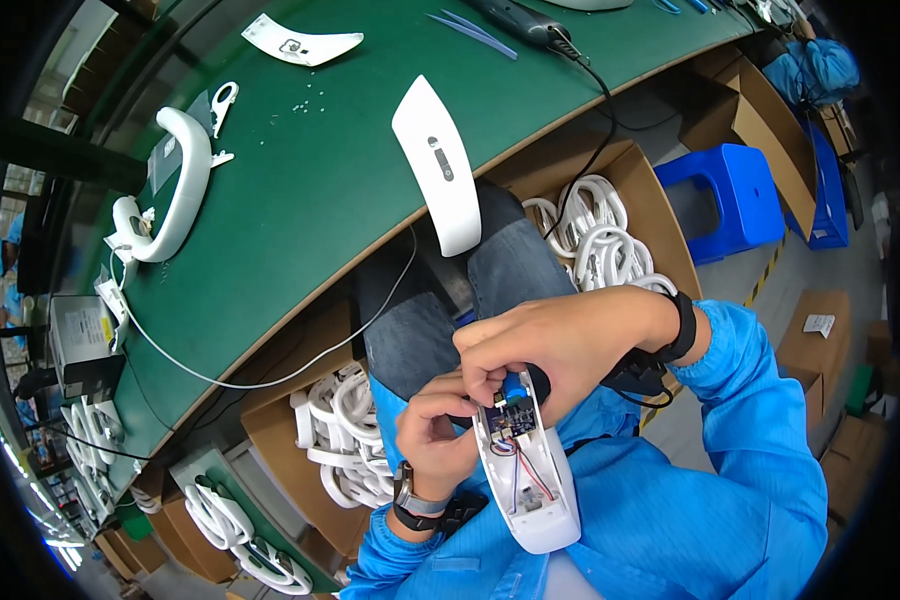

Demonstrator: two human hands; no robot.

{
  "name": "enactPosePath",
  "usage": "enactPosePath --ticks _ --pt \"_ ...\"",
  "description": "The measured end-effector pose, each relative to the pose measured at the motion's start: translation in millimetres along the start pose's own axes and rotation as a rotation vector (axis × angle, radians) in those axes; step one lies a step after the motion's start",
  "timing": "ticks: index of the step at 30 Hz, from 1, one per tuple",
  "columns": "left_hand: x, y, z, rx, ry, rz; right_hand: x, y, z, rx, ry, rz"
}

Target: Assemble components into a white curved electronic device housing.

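Note:
A white plastic housing (550, 518) rests open over my lap, its hollow side up. Inside it sit a dark circuit board (511, 421), a blue part (514, 385) at the far end, and thin red, white and blue wires (526, 470). My right hand (560, 345) wraps over the housing's far end, with fingers bent down near the blue part. Pressed to its left edge beside the board is my left hand (436, 435), with curled fingers. Any small piece between the fingertips is hidden. A curved white cover (438, 170) leans across the bench edge, just beyond my knees.
The green bench (300, 200) bears a white curved frame (195, 180), another white cover (303, 42), blue tweezers (473, 33) and a black corded tool (520, 22). A pale cable (270, 384) hangs off its edge. Cartons (670, 215) of white parts flank my legs; a blue stool (730, 200) stands right.

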State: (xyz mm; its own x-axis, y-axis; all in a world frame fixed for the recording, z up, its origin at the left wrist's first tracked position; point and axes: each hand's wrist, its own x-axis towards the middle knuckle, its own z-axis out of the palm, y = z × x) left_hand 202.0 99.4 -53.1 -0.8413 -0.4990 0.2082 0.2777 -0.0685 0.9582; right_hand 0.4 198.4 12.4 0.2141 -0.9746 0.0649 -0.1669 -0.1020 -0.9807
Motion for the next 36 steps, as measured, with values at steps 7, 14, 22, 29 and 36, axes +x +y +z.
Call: enactPosePath --ticks 7,14,22,29,36 --pt "1.2 -1.9 2.2 -0.011 -0.003 0.022 -1.0 0.4 -0.7 -0.042 -0.020 -0.008" --pt "-2.5 -6.8 -0.5 0.011 -0.001 0.048 -0.1 6.6 2.7 -0.023 0.000 -0.037" --pt "-4.6 -6.0 1.0 0.020 0.029 0.000 0.0 14.7 9.0 0.037 0.044 -0.052" --pt "-3.6 -2.8 1.7 0.032 0.058 -0.049 -2.9 14.3 12.8 -0.023 0.113 -0.022" --pt "-5.4 -7.4 -0.9 -0.002 -0.005 -0.064 -7.6 22.4 19.7 -0.060 0.145 -0.073"
